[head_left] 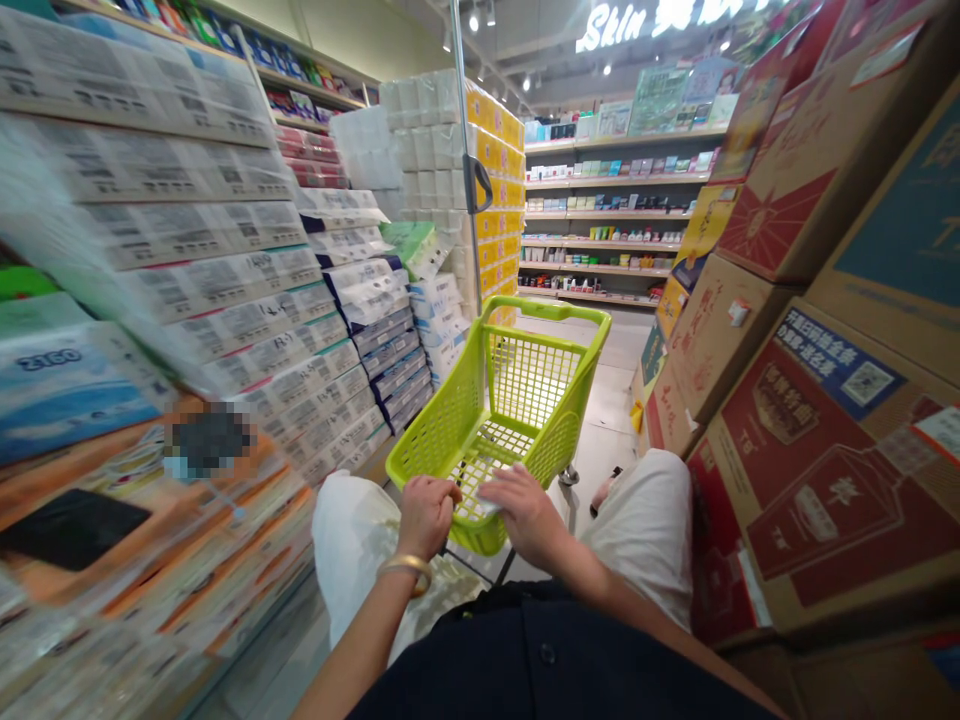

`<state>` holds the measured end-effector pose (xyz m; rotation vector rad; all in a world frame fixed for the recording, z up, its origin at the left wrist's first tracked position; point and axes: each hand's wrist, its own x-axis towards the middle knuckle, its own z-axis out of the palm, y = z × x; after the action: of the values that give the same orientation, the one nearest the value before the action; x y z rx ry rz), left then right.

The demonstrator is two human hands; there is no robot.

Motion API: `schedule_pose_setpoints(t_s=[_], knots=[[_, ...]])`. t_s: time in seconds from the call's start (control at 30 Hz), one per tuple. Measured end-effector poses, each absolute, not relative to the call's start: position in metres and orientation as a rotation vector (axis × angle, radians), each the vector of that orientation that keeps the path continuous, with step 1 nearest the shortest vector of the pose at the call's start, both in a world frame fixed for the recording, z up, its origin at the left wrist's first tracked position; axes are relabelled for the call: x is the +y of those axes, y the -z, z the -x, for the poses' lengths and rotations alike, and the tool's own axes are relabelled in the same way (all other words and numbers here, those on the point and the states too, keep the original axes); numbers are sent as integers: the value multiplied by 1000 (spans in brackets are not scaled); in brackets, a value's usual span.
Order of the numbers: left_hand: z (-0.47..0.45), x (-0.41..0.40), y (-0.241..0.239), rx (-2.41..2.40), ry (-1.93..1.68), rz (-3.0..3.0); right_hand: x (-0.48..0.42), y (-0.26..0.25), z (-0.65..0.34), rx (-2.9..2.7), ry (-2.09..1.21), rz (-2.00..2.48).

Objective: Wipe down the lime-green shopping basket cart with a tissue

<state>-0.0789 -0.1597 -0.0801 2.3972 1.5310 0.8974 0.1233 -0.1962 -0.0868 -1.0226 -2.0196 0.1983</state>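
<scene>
A lime-green plastic shopping cart (559,445) with lattice walls stands right in front of my knees. Its basket holds no goods that I can see. At the near left corner of the basket, my left hand (429,512) is closed, fingers curled over the rim; a gold bangle (409,572) circles that wrist. My right hand (525,512) is at the near right rim, its fingers bent over a small white piece (491,500) that looks like tissue or cloth. The fingers partly cover this piece, and its exact kind is unclear.
Stacked wrapped paper packs (225,260) wall the left side, with a dark phone-like slab (75,528) lying on orange packs. Cardboard cartons (817,450) are piled at the right. Behind the cart rise a metal pole (463,100) and product shelves (600,215).
</scene>
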Motion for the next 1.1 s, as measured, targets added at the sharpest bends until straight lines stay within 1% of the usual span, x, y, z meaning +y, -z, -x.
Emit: schedule_pose_setpoints(t_s=[0.1,0.33,0.57,0.8,1.0,1.1], knots=[[80,-160,80,1528,-897,-2406,-202,91,-117,-2174,-231,879],[81,-158,83,1516,-905,-2389,-179,88,-147,-1820,-145,1167],[82,-158,83,1513,-915,-2381,-196,97,-128,-2117,-233,936],[79,-160,82,1520,-919,-2378,-177,86,-152,-1809,-168,1186],[80,-159,82,1515,-928,-2377,-206,90,-123,-2167,-286,951],[81,-159,83,1514,-927,-2382,-196,88,-136,-2108,-288,981]])
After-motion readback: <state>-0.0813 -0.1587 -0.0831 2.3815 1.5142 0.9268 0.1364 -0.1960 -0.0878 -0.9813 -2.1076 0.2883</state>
